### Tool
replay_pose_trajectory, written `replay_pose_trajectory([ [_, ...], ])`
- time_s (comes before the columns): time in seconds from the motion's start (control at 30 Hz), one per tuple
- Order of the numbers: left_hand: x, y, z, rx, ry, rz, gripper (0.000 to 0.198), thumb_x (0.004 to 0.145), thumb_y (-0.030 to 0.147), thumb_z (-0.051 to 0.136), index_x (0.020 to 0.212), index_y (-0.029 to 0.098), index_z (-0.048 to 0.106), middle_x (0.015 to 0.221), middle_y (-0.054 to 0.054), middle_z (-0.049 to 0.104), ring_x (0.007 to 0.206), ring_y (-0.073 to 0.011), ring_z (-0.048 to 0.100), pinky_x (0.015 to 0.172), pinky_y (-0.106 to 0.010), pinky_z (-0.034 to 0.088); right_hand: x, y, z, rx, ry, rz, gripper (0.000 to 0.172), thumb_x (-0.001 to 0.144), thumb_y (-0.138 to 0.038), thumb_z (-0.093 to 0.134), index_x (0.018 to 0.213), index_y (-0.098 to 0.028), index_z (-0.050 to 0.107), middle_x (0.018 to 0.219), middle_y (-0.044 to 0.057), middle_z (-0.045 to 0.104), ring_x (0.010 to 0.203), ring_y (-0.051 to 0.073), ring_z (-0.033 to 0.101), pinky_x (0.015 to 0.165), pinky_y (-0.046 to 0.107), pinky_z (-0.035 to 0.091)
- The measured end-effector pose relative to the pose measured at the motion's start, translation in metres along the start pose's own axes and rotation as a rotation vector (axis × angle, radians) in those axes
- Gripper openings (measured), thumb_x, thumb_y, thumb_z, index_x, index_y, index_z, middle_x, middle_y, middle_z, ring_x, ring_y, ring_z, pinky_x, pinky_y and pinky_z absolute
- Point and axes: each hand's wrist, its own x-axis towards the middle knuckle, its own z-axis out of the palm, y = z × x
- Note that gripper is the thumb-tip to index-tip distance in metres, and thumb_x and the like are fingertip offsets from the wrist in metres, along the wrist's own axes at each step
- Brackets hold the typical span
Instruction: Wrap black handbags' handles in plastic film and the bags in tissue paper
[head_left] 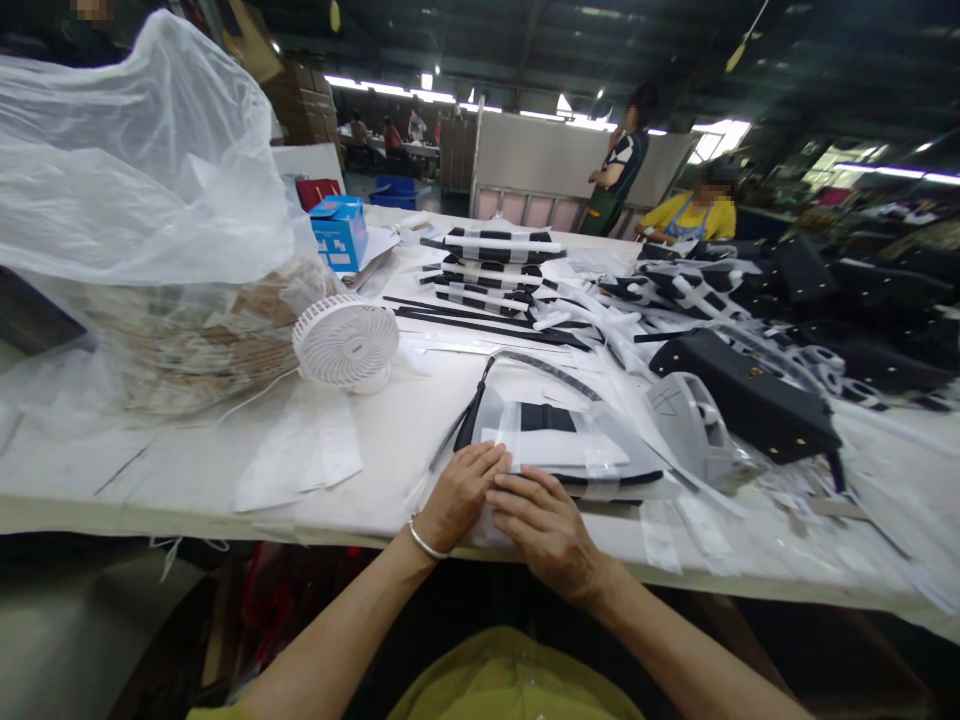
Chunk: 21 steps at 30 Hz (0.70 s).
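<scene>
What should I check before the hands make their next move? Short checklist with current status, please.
1. Both hands at the wrapped bundle: ok. Left hand and right hand are at its near edge.
2. Firm grip: cannot tell. The thumbs and the bundle's underside are hidden.
3. Strap away from the fingers: ok. It loops past the bundle's far side.
4. Free space right of the bundle: not ok. A pale plastic casing and a black bag crowd it.
5. Fan apart from the bundle: ok. It stands off to the left.
</scene>
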Motion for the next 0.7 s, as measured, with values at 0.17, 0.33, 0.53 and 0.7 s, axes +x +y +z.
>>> replay_pose_trajectory([
  [0.17, -0.004, 0.001, 0.0, -0.173, -0.019, -0.095, 0.044, 0.087, 0.003, 0.045, 0.129, 0.015, 0.049, 0.129, -0.014, 0.059, 0.124, -0.0247, 0.053, 0.103, -0.047, 0.048, 0.024, 0.03, -0.01, 0.018, -0.068, 0.058, 0.027, 0.095, -0.011, 0.044, 0.1, -0.02, 0.069, 0.099, 0.006, 0.075, 0.092, 0.016, 0.068, 0.087, 0.031, 0.052],
  [0.33, -0.008, 0.008, -0.009, -0.306, -0.037, -0.199, 0.061, 0.078, 0.011, 0.061, 0.135, 0.018, 0.041, 0.133, -0.014, 0.054, 0.128, -0.0274, 0.048, 0.107, -0.049, 0.043, 0.032, 0.051, -0.008, 0.034, -0.35, 0.257, 0.023, 0.097, -0.025, 0.049, 0.093, -0.021, 0.072, 0.085, 0.005, 0.075, 0.076, 0.016, 0.069, 0.069, 0.024, 0.049],
  [0.53, -0.003, 0.015, -0.008, -0.439, 0.079, -0.537, 0.079, 0.07, 0.012, 0.074, 0.137, 0.019, 0.033, 0.118, -0.011, 0.061, 0.113, -0.0258, 0.06, 0.099, -0.047, 0.05, 0.053, 0.064, -0.013, 0.153, -0.601, 0.604, 0.024, 0.089, -0.032, 0.059, 0.073, -0.021, 0.072, 0.063, 0.0, 0.068, 0.058, 0.014, 0.06, 0.058, 0.023, 0.038],
  [0.7, 0.003, 0.023, 0.001, -0.332, 0.152, -0.586, 0.068, 0.077, 0.019, 0.074, 0.134, 0.02, 0.036, 0.106, -0.007, 0.064, 0.106, -0.0244, 0.062, 0.096, -0.047, 0.051, 0.05, 0.072, -0.01, 0.428, -0.471, 0.773, 0.025, 0.086, -0.035, 0.061, 0.069, -0.019, 0.07, 0.064, -0.001, 0.064, 0.06, 0.013, 0.056, 0.057, 0.023, 0.038],
])
